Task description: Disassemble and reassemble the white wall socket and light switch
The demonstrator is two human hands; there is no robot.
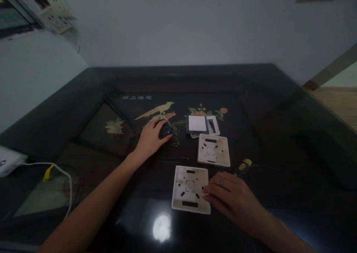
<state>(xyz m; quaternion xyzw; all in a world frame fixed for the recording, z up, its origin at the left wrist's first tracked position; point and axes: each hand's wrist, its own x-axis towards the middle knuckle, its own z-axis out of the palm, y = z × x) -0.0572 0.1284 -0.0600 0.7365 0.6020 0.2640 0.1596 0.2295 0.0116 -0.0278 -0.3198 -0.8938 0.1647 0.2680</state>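
My left hand (152, 136) reaches forward over the dark table, its thumb and fingers closed round a black wall-switch part (165, 129). The part's far side is covered by my fingers. Nearer to me lies a square white mounting box (190, 206), its hollow side up. At its right edge is my right hand (232, 191), with thumb and fingertips pinched on the rim. A second white mounting box (223, 158) lies just beyond. Behind that, a switch panel (197, 123) with a white face rests partly over a white frame (217, 128).
Several loose screws (175, 145) lie right of my left hand. A screwdriver (245, 164) with a yellow-and-black handle is beyond my right hand. A white cable (67, 173) with a yellow tag (48, 174) runs along the left. The wall (178, 30) stands behind the table.
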